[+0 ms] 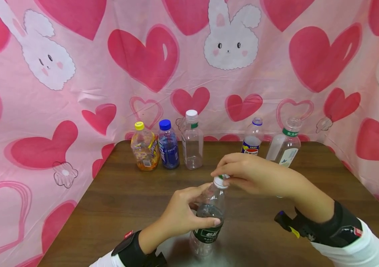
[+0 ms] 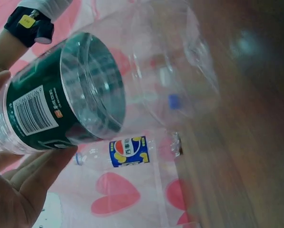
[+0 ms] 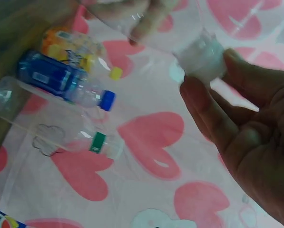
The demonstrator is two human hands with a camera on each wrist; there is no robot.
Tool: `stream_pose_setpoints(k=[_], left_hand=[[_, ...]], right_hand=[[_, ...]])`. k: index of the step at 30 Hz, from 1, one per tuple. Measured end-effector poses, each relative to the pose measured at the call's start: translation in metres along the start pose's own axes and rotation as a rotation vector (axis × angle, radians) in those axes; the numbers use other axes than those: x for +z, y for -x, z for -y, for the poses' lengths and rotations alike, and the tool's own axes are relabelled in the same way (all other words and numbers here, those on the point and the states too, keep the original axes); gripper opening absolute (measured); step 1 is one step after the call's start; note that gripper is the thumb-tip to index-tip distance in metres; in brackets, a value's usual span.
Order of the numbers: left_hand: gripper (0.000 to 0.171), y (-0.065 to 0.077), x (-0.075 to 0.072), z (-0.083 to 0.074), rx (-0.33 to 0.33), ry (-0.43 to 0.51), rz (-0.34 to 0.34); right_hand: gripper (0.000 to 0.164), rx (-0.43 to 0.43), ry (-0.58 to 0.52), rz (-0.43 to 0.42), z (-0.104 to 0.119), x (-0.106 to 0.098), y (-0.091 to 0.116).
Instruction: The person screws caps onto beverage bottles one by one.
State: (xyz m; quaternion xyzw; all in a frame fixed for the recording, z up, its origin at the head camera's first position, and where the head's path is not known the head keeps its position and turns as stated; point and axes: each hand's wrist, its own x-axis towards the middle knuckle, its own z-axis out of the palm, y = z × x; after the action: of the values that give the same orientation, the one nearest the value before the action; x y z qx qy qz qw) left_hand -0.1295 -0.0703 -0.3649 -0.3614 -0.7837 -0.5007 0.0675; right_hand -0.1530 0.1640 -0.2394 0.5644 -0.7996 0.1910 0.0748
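A clear plastic bottle (image 1: 208, 234) with a dark green label leans slightly in front of me. My left hand (image 1: 180, 211) grips it around the middle, thumb across the front. Above, the fingertips of my right hand (image 1: 254, 172) pinch the white cap (image 1: 220, 183) at the bottle's neck. The right wrist view shows the thumb and fingers on either side of that cap (image 3: 203, 59). In the left wrist view the label (image 2: 34, 111) shows a barcode. Whether the bottle's base touches the table cannot be told.
On the brown table (image 1: 126, 218), a yellow-capped bottle (image 1: 145, 152), a blue-capped bottle (image 1: 168, 148) and a white-capped clear bottle (image 1: 192, 146) stand at the back left. Back right are an uncapped Pepsi-labelled bottle (image 1: 252, 139) and an uncapped green-banded bottle (image 1: 284, 144), partly behind my right hand.
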Motion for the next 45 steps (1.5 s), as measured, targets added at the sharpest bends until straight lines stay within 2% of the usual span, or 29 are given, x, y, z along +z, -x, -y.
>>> stream_pose_setpoints(k=[8, 15, 19, 24, 28, 30, 32, 35, 38, 41, 45], left_hand=[[0.075, -0.005, 0.004, -0.002, -0.002, -0.204, -0.118], [0.075, -0.006, 0.008, -0.001, -0.032, -0.282, -0.149], [0.076, -0.008, 0.007, -0.002, -0.013, -0.287, -0.15], [0.076, -0.017, 0.005, -0.005, -0.027, -0.168, -0.079], [0.073, -0.039, -0.002, -0.004, -0.071, -0.088, -0.053], [0.073, -0.056, -0.007, 0.0, -0.084, -0.105, -0.067], [0.073, -0.074, -0.008, 0.004, -0.09, -0.159, -0.086], [0.075, -0.099, -0.006, 0.014, -0.097, -0.258, -0.128], [0.076, -0.118, 0.0, 0.026, -0.145, -0.337, -0.17], [0.077, -0.132, 0.006, 0.041, -0.205, -0.384, -0.21], [0.078, -0.146, 0.014, 0.055, -0.253, -0.438, -0.257]], right_hand=[[0.016, 0.12, 0.195, -0.064, 0.001, 0.014, -0.002], [0.018, 0.169, 0.227, -0.05, -0.001, 0.02, -0.003], [0.019, 0.183, 0.224, -0.085, 0.0, 0.02, -0.001], [0.033, 0.18, 0.25, -0.22, 0.004, 0.022, 0.01], [0.048, 0.124, 0.286, -0.394, 0.01, 0.027, 0.022], [0.052, 0.105, 0.282, -0.452, 0.014, 0.034, 0.027], [0.048, 0.099, 0.253, -0.474, 0.017, 0.045, 0.033], [0.042, 0.122, 0.2, -0.456, 0.019, 0.068, 0.041], [0.035, 0.167, 0.139, -0.412, 0.017, 0.093, 0.049], [0.039, 0.221, 0.088, -0.357, 0.014, 0.114, 0.056], [0.043, 0.242, 0.053, -0.293, 0.013, 0.138, 0.063]])
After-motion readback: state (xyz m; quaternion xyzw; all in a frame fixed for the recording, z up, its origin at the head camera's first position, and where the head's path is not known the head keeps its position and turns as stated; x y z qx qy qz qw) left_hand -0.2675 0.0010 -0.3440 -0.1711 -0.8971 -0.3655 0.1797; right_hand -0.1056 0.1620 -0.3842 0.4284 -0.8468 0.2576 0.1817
